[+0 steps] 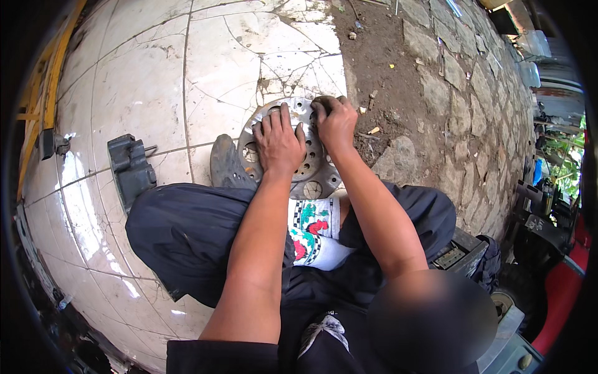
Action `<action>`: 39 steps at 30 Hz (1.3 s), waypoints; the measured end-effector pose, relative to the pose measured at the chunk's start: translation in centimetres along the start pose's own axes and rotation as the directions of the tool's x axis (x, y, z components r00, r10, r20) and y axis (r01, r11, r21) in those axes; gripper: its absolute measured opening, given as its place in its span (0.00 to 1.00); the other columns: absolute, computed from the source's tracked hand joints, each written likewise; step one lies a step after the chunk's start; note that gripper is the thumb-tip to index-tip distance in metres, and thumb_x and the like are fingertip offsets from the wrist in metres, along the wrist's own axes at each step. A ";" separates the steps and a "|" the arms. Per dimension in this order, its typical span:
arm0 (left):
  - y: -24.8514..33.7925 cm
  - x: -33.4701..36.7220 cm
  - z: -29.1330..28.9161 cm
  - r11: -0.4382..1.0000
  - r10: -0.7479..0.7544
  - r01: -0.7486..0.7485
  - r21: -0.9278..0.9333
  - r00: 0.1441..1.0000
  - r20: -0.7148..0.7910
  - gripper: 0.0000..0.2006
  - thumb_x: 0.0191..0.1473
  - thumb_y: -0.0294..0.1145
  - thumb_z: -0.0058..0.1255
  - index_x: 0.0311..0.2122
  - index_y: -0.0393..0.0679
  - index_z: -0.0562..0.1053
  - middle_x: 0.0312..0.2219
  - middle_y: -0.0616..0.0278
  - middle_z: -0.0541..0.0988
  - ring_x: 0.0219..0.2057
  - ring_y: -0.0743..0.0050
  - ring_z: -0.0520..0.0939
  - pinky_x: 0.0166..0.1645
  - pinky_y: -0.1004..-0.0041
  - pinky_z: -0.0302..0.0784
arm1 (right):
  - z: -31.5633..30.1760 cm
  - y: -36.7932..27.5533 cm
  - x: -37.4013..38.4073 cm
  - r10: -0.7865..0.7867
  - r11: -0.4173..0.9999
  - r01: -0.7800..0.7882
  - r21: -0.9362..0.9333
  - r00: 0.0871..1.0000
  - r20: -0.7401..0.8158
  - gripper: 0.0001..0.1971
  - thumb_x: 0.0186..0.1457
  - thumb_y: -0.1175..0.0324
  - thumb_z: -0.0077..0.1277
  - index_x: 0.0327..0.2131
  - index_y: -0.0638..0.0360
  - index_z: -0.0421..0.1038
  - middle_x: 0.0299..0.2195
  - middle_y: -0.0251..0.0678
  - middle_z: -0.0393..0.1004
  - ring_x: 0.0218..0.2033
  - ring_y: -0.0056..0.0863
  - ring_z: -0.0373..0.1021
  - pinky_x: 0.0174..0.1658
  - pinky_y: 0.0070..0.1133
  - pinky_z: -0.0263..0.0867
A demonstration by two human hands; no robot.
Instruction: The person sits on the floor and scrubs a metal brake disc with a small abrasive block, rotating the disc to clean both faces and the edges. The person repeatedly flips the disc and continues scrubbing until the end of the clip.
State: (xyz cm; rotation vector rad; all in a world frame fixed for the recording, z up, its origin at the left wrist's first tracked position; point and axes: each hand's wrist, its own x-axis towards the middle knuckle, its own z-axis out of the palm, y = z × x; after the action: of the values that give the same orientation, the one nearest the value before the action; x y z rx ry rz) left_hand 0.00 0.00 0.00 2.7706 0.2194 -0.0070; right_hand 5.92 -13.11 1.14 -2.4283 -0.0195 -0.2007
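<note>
A round grey metal plate point(283, 109) with several holes lies on the floor in front of my crossed legs. My left hand point(278, 140) rests flat on its left half, fingers spread and pointing away from me. At the plate's far right rim, my right hand point(336, 121) is closed with its fingers bent and pressed together. The fingertips look dark, and whatever they pinch, if anything, I cannot make out. A dark grey shoe-like piece point(227, 162) with small holes sits against the plate's left side. My forearms hide part of the plate's near side.
A dark blocky metal part point(131, 168) stands on the cracked white tiles point(143, 75) at left. Beyond it is a yellow metal frame point(53, 75). Bare soil point(374, 62) and a stone-paved strip point(458, 118) run along the right. Dark machinery point(536, 243) stands at far right.
</note>
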 end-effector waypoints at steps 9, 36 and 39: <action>0.3 -0.8 -0.1 1.000 0.011 -0.012 -0.017 1.000 -0.009 0.32 0.64 0.47 0.49 0.68 0.40 0.63 0.55 0.49 0.72 0.58 0.47 0.70 0.66 0.45 0.59 | -1.2 0.9 -0.5 -0.075 0.993 0.072 -0.096 0.997 -0.022 0.08 0.53 0.67 0.66 0.36 0.58 0.86 0.30 0.50 0.80 0.32 0.49 0.78 0.39 0.38 0.74; -0.2 -0.2 -0.3 1.000 -0.017 0.017 -0.001 0.999 0.034 0.32 0.66 0.47 0.47 0.69 0.40 0.61 0.56 0.48 0.71 0.59 0.47 0.69 0.67 0.43 0.57 | 1.1 -0.1 0.6 0.042 0.993 -0.055 -0.107 0.991 -0.125 0.12 0.55 0.63 0.65 0.33 0.64 0.81 0.30 0.53 0.79 0.34 0.54 0.77 0.44 0.43 0.70; 0.2 0.0 -0.3 1.000 0.006 -0.005 -0.020 0.999 0.036 0.33 0.65 0.47 0.47 0.69 0.40 0.61 0.56 0.48 0.70 0.59 0.48 0.69 0.68 0.44 0.57 | 1.2 -0.1 0.3 0.050 0.988 -0.074 -0.138 0.984 -0.171 0.12 0.56 0.63 0.65 0.33 0.64 0.81 0.31 0.52 0.79 0.34 0.54 0.76 0.43 0.43 0.69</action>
State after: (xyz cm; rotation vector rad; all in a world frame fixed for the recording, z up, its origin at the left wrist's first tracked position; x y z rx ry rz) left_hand 0.03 -0.07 0.38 2.7488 0.2012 -0.0525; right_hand 6.35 -12.28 0.38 -2.5434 0.1509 -0.3885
